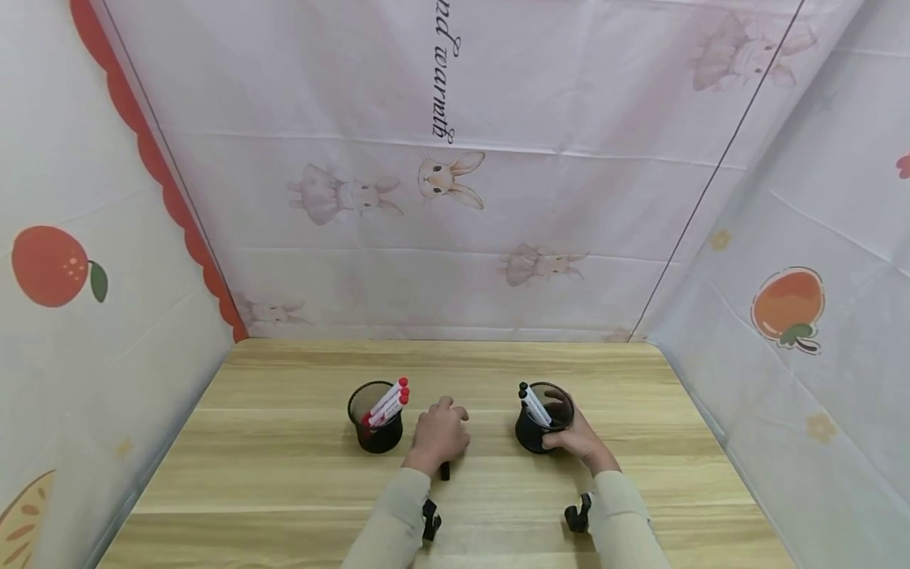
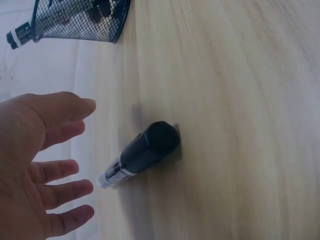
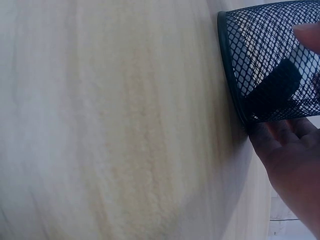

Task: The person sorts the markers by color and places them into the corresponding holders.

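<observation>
My left hand (image 1: 439, 435) hovers over the table with its fingers spread and nothing in its grasp. Below it lies a black-capped white marker (image 2: 145, 150); in the head view only its dark cap end (image 1: 445, 472) shows past the hand. With its thumb and fingers round the side, my right hand (image 1: 579, 435) grips a black mesh pen cup (image 1: 529, 435). White markers (image 1: 538, 405) with black ends lean inside that cup. The right wrist view shows the cup's mesh wall (image 3: 270, 30) standing upright on the table, a dark cap (image 3: 277, 87) visible through it.
Left of my left hand stands another black mesh cup (image 1: 377, 439), holding white markers (image 1: 389, 401) with red ends. The wooden table (image 1: 284, 490) meets printed cloth walls (image 1: 455, 300) at the back and sides. Each wrist wears a black camera mount (image 1: 430, 520).
</observation>
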{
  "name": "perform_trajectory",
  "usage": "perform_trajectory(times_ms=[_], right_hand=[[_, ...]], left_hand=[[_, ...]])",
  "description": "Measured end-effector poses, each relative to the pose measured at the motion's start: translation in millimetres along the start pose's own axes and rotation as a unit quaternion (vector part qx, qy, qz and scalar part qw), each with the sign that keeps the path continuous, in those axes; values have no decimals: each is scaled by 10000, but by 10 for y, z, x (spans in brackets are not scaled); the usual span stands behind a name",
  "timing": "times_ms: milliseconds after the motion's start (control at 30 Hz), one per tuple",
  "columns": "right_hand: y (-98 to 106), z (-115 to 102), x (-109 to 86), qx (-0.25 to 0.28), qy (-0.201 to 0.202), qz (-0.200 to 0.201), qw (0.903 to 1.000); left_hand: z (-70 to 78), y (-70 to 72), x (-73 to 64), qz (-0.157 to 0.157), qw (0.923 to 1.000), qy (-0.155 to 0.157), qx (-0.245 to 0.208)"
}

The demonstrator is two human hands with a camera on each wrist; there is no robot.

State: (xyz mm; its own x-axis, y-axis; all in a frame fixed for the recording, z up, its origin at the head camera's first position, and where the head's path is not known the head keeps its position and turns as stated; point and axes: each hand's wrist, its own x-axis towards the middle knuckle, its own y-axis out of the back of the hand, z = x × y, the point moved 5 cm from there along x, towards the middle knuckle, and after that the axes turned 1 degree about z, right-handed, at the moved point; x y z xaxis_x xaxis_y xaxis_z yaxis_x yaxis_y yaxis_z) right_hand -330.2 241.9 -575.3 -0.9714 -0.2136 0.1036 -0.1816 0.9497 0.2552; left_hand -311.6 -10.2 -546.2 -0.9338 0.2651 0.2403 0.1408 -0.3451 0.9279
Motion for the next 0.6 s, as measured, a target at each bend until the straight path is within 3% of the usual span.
perform_trajectory(times_ms=[333, 600], right_hand=[[-12, 5, -3, 6, 20, 41, 10000], [-1, -11, -13, -31, 622, 37, 9981]], left_hand=[[-137, -87, 26, -326, 9958, 707, -481], [-157, -82, 36, -501, 9911, 1009, -711]])
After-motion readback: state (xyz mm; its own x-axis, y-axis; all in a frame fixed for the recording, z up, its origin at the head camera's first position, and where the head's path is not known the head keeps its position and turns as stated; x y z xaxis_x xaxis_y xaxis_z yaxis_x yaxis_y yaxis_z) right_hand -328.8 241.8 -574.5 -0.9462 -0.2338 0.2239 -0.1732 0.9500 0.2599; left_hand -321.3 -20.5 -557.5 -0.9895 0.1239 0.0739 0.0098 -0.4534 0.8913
